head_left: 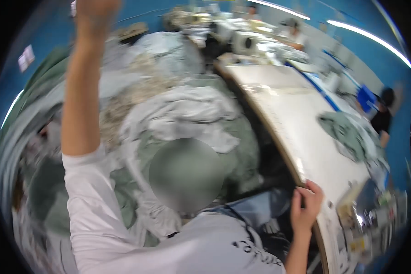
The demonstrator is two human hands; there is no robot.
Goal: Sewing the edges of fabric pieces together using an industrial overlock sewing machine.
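My left arm is raised high at the left, in a white sleeve. My left hand (97, 7) runs out of the upper edge of the picture, so its fingers and anything in them are hidden. Low at the right, my right hand (307, 206) is at the near edge of the white worktable (287, 109), thumb and forefinger apart, with nothing visible between them. Between my arms lies a big heap of soft cloth, with white fabric (187, 112) over grey-green fabric (246, 160). A blurred round patch covers part of it.
A sewing machine (372, 214) stands at the table's near right end. Grey-green cloth (345, 134) lies on its right side. More fabric piles (164, 48) rise at the back left. A person in dark clothing (382, 118) is at the right; others work farther back.
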